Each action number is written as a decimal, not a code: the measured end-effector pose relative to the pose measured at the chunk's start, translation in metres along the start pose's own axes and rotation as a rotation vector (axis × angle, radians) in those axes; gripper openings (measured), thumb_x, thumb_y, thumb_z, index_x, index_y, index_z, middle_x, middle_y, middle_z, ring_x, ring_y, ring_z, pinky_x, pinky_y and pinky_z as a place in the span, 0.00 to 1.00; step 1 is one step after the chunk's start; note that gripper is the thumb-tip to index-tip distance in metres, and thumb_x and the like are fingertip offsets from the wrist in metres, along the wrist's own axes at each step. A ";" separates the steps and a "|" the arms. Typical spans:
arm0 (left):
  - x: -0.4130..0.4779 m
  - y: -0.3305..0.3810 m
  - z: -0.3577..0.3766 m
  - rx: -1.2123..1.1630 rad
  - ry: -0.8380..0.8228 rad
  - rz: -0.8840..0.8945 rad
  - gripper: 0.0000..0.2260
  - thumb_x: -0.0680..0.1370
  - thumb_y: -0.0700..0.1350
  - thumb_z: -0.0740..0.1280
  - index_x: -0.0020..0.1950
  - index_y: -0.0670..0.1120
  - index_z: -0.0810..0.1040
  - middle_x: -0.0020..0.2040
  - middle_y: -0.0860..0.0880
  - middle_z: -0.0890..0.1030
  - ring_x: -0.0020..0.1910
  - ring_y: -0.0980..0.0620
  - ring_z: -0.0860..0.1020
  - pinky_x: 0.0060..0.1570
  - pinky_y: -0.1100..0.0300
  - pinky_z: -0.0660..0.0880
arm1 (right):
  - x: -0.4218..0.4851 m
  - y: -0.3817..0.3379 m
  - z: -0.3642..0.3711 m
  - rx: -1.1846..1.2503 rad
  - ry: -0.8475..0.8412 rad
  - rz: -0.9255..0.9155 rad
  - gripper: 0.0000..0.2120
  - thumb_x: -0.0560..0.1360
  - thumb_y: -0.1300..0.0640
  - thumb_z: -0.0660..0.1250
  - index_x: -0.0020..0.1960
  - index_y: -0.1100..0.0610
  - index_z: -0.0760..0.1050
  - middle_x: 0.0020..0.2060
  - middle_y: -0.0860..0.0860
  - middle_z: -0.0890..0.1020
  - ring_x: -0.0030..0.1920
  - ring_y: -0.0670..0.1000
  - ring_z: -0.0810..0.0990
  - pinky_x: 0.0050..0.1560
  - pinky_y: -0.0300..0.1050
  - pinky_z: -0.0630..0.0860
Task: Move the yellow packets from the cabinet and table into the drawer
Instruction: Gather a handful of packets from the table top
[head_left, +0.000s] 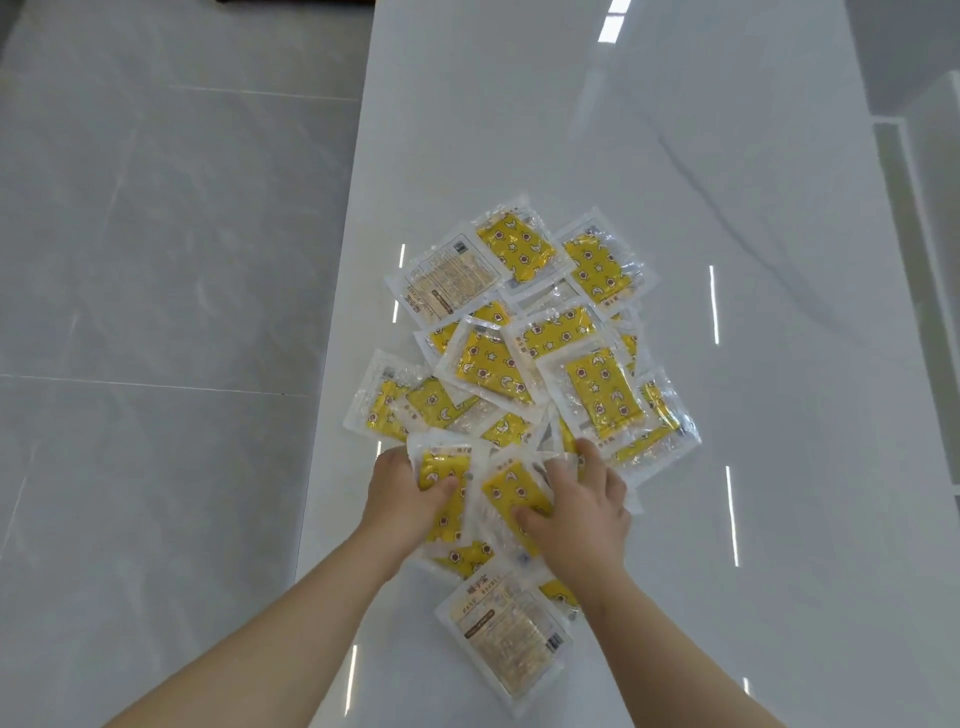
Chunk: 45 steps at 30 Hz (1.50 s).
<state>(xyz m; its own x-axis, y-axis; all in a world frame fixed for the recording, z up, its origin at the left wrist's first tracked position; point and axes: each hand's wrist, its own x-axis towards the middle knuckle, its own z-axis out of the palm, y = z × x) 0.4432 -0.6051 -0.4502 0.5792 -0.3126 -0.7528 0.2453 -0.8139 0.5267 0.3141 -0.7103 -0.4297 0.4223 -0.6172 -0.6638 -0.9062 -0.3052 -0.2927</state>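
Note:
A heap of several yellow packets (498, 358) in clear wrappers lies on the white glossy table (727, 208). My left hand (402, 491) grips a yellow packet (441, 470) at the near left of the heap, thumb across its front. My right hand (582, 501) holds another yellow packet (511, 491) beside it, thumb on its face and fingers curled over its far edge. One packet (506, 631) lies label side up between my forearms. No drawer or cabinet is in view.
The table's left edge runs beside a grey tiled floor (156, 260). A white ledge or counter (930, 156) stands at the far right. Bare table surface stretches beyond and to the right of the heap.

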 end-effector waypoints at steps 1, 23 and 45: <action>-0.002 -0.004 0.005 0.057 0.026 0.039 0.13 0.74 0.47 0.70 0.57 0.46 0.73 0.58 0.47 0.76 0.57 0.44 0.77 0.56 0.46 0.76 | -0.001 0.000 0.005 -0.018 0.004 -0.013 0.22 0.74 0.46 0.66 0.66 0.46 0.68 0.76 0.48 0.46 0.75 0.58 0.47 0.71 0.57 0.55; -0.102 0.012 -0.002 -0.416 0.263 0.010 0.14 0.76 0.44 0.69 0.60 0.46 0.73 0.54 0.48 0.79 0.52 0.47 0.78 0.53 0.51 0.75 | -0.066 0.018 -0.044 1.116 0.077 -0.041 0.18 0.73 0.61 0.71 0.59 0.52 0.69 0.45 0.45 0.81 0.45 0.45 0.81 0.43 0.41 0.77; -0.349 0.073 0.127 -1.037 -0.078 0.008 0.15 0.79 0.35 0.62 0.66 0.37 0.69 0.55 0.39 0.80 0.45 0.44 0.81 0.31 0.53 0.81 | -0.242 0.185 -0.176 1.777 -0.297 -0.099 0.15 0.78 0.60 0.62 0.64 0.58 0.74 0.56 0.59 0.82 0.53 0.60 0.81 0.49 0.59 0.79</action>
<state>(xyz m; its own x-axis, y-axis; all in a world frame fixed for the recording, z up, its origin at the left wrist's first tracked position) 0.1605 -0.6171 -0.1994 0.5410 -0.3771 -0.7517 0.8111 -0.0024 0.5849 0.0485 -0.7449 -0.2017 0.6342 -0.4491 -0.6293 0.0966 0.8536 -0.5119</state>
